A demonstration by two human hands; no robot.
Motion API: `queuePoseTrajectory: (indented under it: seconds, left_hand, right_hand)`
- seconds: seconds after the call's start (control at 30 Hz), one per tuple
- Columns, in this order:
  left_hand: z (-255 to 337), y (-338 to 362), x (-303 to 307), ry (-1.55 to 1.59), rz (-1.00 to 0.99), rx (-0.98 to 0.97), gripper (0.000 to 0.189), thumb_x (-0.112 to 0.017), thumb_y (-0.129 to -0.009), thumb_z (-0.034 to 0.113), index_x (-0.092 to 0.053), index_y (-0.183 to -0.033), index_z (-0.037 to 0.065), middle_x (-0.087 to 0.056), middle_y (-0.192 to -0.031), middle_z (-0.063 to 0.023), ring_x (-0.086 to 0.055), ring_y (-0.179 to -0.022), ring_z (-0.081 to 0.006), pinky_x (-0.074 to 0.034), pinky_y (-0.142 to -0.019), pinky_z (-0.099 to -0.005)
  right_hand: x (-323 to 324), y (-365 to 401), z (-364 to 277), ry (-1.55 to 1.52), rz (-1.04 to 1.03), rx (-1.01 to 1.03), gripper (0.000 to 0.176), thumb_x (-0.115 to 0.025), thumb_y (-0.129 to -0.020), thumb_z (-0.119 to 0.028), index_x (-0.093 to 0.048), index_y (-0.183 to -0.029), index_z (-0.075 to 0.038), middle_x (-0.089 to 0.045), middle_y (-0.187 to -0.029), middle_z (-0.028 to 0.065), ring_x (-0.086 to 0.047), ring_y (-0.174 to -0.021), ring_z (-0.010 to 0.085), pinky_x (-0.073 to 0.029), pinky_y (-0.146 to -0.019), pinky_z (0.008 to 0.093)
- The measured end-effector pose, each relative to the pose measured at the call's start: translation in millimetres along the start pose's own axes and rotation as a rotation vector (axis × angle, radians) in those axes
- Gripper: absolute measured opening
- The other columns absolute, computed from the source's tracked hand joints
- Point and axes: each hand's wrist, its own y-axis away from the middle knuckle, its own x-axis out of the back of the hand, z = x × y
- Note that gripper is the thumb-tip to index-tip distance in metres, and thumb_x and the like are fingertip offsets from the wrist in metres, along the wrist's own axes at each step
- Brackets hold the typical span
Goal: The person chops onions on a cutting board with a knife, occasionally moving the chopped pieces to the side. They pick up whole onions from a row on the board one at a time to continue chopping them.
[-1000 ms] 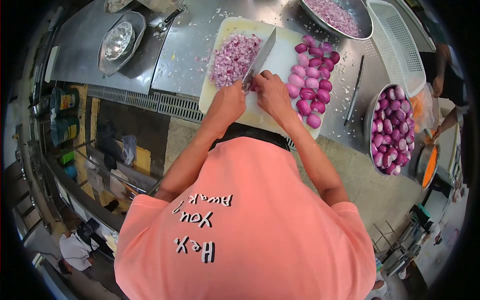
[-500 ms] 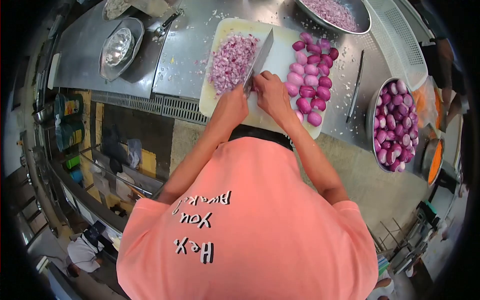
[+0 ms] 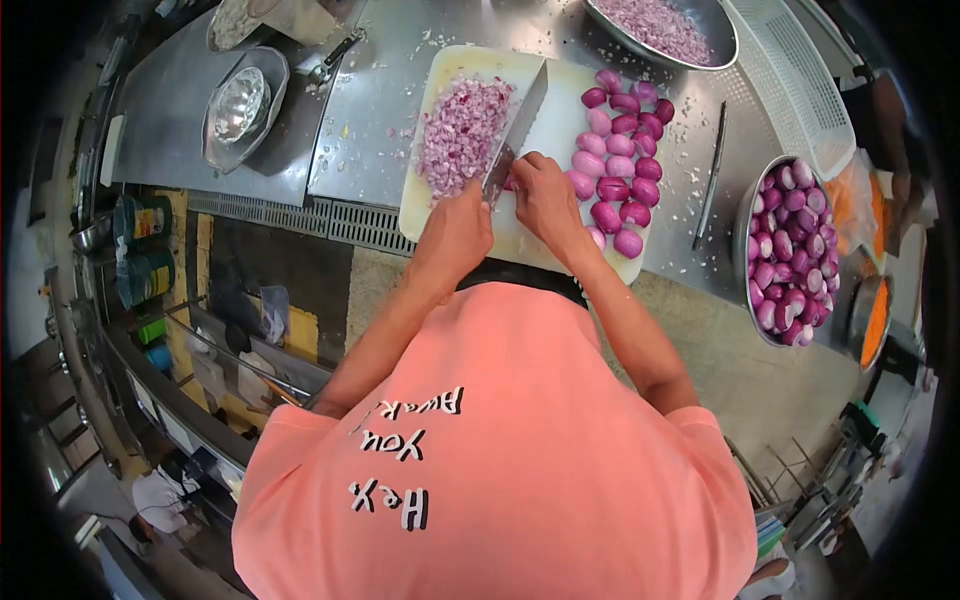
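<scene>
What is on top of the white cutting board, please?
Chopped onion at left, purple onions at right, a knife held between. Whatever lies beneath the left hand and right hand is covered.

A commercial-style kitchen
A steel counter (image 3: 365, 130) is stretching across the top of the frame, a slotted metal grating (image 3: 370, 228) running along its front edge at left. A large bowl (image 3: 740, 235) heaped with peeled onions (image 3: 795, 240) is standing at right, another bowl (image 3: 726, 48) is holding chopped onion (image 3: 660, 30) at upper right, and a second person (image 3: 160, 500) is showing at lower left.
</scene>
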Motion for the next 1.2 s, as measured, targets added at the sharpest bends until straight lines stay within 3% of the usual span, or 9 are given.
queuePoseTrajectory:
  seconds: [0.13, 0.37, 0.43, 0.63, 0.77, 0.97, 1.03, 1.13, 1.2]
  left_hand:
    - [-10.3, -18.5, -26.6, 0.032, 0.047, -0.041, 0.016, -0.050, -0.093, 0.010, -0.051, -0.096, -0.005, -0.058, -0.073, -0.0317, -0.059, -0.075, -0.0501, -0.044, -0.064, -0.0543]
    - [-1.7, -2.5, -13.9, 0.011, -0.038, 0.065, 0.015, -0.050, -0.094, 0.011, -0.051, -0.096, -0.004, -0.058, -0.074, -0.0312, -0.059, -0.076, -0.0497, -0.044, -0.064, -0.0547]
    - [-3.6, -14.9, -18.5, 0.030, 0.061, -0.007, 0.014, -0.051, -0.093, 0.010, -0.051, -0.097, -0.004, -0.059, -0.073, -0.0297, -0.059, -0.075, -0.0494, -0.044, -0.063, -0.0544]
    - [-1.1, 1.0, 3.8, -0.068, 0.031, 0.041, 0.015, -0.053, -0.089, 0.005, -0.055, -0.097, -0.008, -0.060, -0.072, -0.0330, -0.062, -0.076, -0.0497, -0.046, -0.065, -0.0571]
    - [-10.7, -15.2, -2.7, -0.038, 0.066, -0.053, 0.014, -0.054, -0.089, 0.004, -0.055, -0.096, -0.007, -0.060, -0.073, -0.0335, -0.061, -0.076, -0.0501, -0.046, -0.066, -0.0570]
    - [-11.7, -1.3, -5.5, -0.032, 0.055, 0.051, 0.015, -0.053, -0.092, 0.009, -0.053, -0.097, -0.005, -0.058, -0.072, -0.0316, -0.057, -0.075, -0.0521, -0.043, -0.062, -0.0557]
    - [-14.4, -15.2, -5.8, -0.018, 0.058, -0.065, 0.015, -0.053, -0.092, 0.009, -0.053, -0.098, -0.005, -0.059, -0.073, -0.0320, -0.058, -0.074, -0.0521, -0.043, -0.063, -0.0565]
    - [5.1, 1.7, 15.0, -0.064, 0.042, -0.018, 0.011, -0.053, -0.086, 0.001, -0.054, -0.093, -0.007, -0.059, -0.069, -0.0336, -0.061, -0.071, -0.0509, -0.046, -0.063, -0.0576]
    - [-6.2, -3.1, 0.3, -0.046, 0.032, -0.031, 0.013, -0.053, -0.089, 0.005, -0.054, -0.095, -0.006, -0.059, -0.072, -0.0326, -0.060, -0.073, -0.0511, -0.045, -0.064, -0.0568]
  right_hand:
    - [-1.3, 4.7, 1.2, 0.010, -0.029, -0.003, 0.011, -0.058, -0.076, 0.003, -0.059, -0.086, -0.002, -0.058, -0.089, 0.0150, -0.056, -0.085, 0.0369, -0.047, -0.072, 0.0474]
    - [-4.1, 3.2, 6.5, -0.035, 0.046, 0.002, 0.011, -0.057, -0.076, 0.004, -0.059, -0.085, -0.002, -0.058, -0.088, 0.0154, -0.057, -0.086, 0.0369, -0.048, -0.073, 0.0463]
    - [-4.4, 9.1, 7.9, -0.031, 0.037, 0.005, 0.011, -0.058, -0.076, 0.004, -0.060, -0.085, -0.001, -0.059, -0.088, 0.0154, -0.057, -0.086, 0.0367, -0.048, -0.073, 0.0458]
    - [-3.1, 11.3, 12.7, -0.155, 0.089, -0.055, 0.013, -0.059, -0.078, 0.002, -0.065, -0.089, -0.001, -0.062, -0.089, 0.0151, -0.060, -0.085, 0.0355, -0.050, -0.072, 0.0443]
    - [-3.4, 4.9, 4.3, -0.089, 0.088, -0.026, 0.015, -0.059, -0.078, 0.002, -0.066, -0.091, -0.001, -0.062, -0.090, 0.0161, -0.062, -0.083, 0.0368, -0.051, -0.071, 0.0445]
    - [-9.5, 1.3, 0.6, -0.154, 0.073, -0.114, 0.014, -0.059, -0.079, 0.002, -0.066, -0.091, 0.000, -0.061, -0.090, 0.0188, -0.062, -0.081, 0.0402, -0.050, -0.070, 0.0473]
    - [-9.7, -1.3, 0.2, -0.158, 0.085, -0.095, 0.013, -0.058, -0.079, 0.003, -0.066, -0.090, 0.000, -0.061, -0.090, 0.0195, -0.062, -0.081, 0.0410, -0.050, -0.071, 0.0476]
    - [-7.2, -3.6, 1.0, -0.146, 0.054, -0.074, 0.012, -0.058, -0.079, 0.004, -0.065, -0.089, 0.002, -0.061, -0.089, 0.0205, -0.061, -0.081, 0.0418, -0.050, -0.071, 0.0471]
    - [-9.1, -1.5, 2.3, -0.165, 0.064, -0.076, 0.014, -0.057, -0.077, 0.007, -0.064, -0.087, 0.003, -0.060, -0.088, 0.0210, -0.061, -0.080, 0.0429, -0.050, -0.071, 0.0476]
